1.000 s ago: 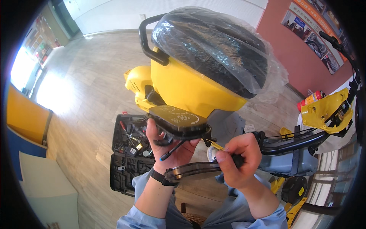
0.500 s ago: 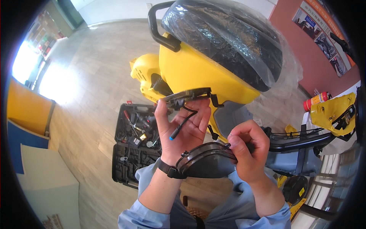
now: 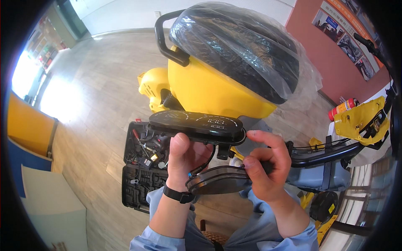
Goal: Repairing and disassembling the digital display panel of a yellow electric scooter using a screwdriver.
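My left hand (image 3: 183, 161) holds up a long black dashboard display (image 3: 194, 124) from beneath, its thumb against the near edge. The display's glossy face carries curved dial marks and pale digits. From its underside hangs a short black cable (image 3: 203, 166) with a blue-tipped plug, beside my left palm. Just below, a dark oval cover (image 3: 220, 182) with a smooth curved rim is pinched by my right hand (image 3: 270, 173). The right index finger reaches up to the display's right end; whether it touches is unclear. The cover's left end is near my left wrist strap.
A yellow scooter body (image 3: 209, 85) with a plastic-wrapped black seat (image 3: 243, 46) stands ahead. An open black tool case (image 3: 133, 193) lies on the floor at left. At right are the scooter's frame (image 3: 326, 157), a yellow panel (image 3: 362, 121) and a red extinguisher (image 3: 343, 108).
The display has turned so that its marked face shows, and it sits lower. My right index finger has stretched toward its right end. The cover has tilted slightly.
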